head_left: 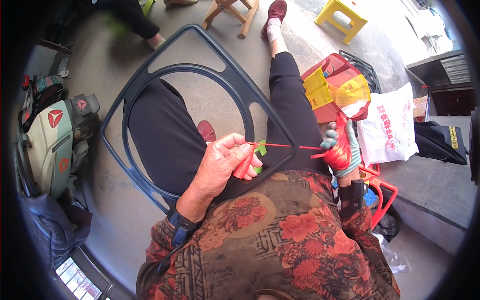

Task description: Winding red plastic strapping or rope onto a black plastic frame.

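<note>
My bare left hand (212,165) is closed around a tight coil of red cord (242,166), its thumb and forefinger pinching a strand. That strand runs straight across to my right hand (353,155), which wears a striped grey-green glove. The gloved fingers curl around a thicker bundle of red cord (340,152), and a short red end sticks out toward the left. A dark grey plastic frame (246,90), rounded-square outside with a circular opening, leans over my lap beneath the strand. A bright green piece (260,149) shows partly behind my left hand.
At my right stand a dark red and yellow bag (327,90), a white plastic bag (387,130) and a red plastic frame (387,195). A yellow stool (342,17) and a wooden stool (232,12) are farther off. A pale green scooter (57,140) is at left; another person's leg (135,20) shows beyond.
</note>
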